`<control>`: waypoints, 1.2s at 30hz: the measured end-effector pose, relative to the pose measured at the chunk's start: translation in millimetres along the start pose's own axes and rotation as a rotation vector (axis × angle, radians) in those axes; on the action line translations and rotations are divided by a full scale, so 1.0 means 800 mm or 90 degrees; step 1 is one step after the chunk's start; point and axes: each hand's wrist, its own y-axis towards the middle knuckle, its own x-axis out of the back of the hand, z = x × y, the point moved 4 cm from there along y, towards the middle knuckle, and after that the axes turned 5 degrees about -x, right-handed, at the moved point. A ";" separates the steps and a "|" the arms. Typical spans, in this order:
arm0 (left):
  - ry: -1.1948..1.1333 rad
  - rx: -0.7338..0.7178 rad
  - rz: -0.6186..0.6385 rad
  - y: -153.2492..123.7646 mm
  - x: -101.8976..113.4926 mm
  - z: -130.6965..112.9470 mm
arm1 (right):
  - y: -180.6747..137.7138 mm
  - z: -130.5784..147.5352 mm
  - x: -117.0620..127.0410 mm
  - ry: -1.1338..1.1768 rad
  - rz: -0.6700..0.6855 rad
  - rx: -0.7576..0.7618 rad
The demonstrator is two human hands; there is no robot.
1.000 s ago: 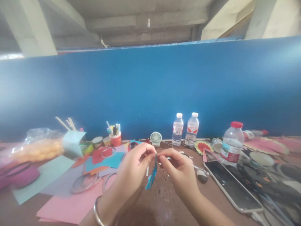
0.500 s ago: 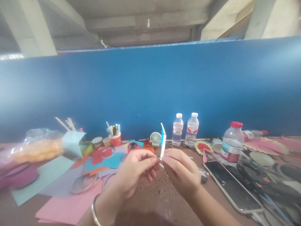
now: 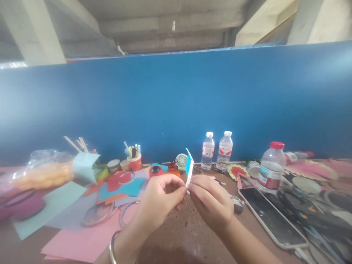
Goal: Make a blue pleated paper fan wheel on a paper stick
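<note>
In front of me, a narrow white and blue folded paper strip (image 3: 189, 173) stands nearly upright above the table, its top leaning left. My left hand (image 3: 161, 200), with a silver bangle at the wrist, pinches at the strip's lower end between thumb and forefinger. My right hand (image 3: 213, 201) is closed on the same lower end from the other side, fingers bent together. The fingertips almost meet and hide the bottom of the strip. Behind it stands a small white fan (image 3: 181, 161).
Coloured paper sheets (image 3: 74, 244) and tape rolls lie at the left, near a cup of pens (image 3: 134, 162). Two water bottles (image 3: 207, 151) stand at the back. On the right are a phone (image 3: 272, 216), a red-capped bottle (image 3: 271, 168) and a paper rosette (image 3: 237, 171).
The strip has sunk slightly between my fingers and its upper part has tipped further left, with more of its blue side showing. Both hands have drawn a little closer together.
</note>
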 end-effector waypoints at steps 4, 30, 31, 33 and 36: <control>0.026 -0.002 -0.016 -0.001 0.000 0.001 | -0.002 -0.001 -0.001 -0.012 0.016 0.008; 0.263 -0.080 -0.104 -0.005 0.009 -0.003 | 0.019 0.000 -0.012 0.124 0.133 -0.415; 0.282 -0.097 -0.106 -0.006 0.009 -0.005 | 0.019 -0.001 -0.012 0.136 0.143 -0.445; 0.322 -0.134 -0.108 -0.008 0.009 -0.008 | 0.018 -0.003 -0.012 0.158 0.156 -0.499; 0.381 -0.184 -0.107 -0.008 0.008 -0.013 | 0.019 -0.005 -0.012 0.175 0.169 -0.563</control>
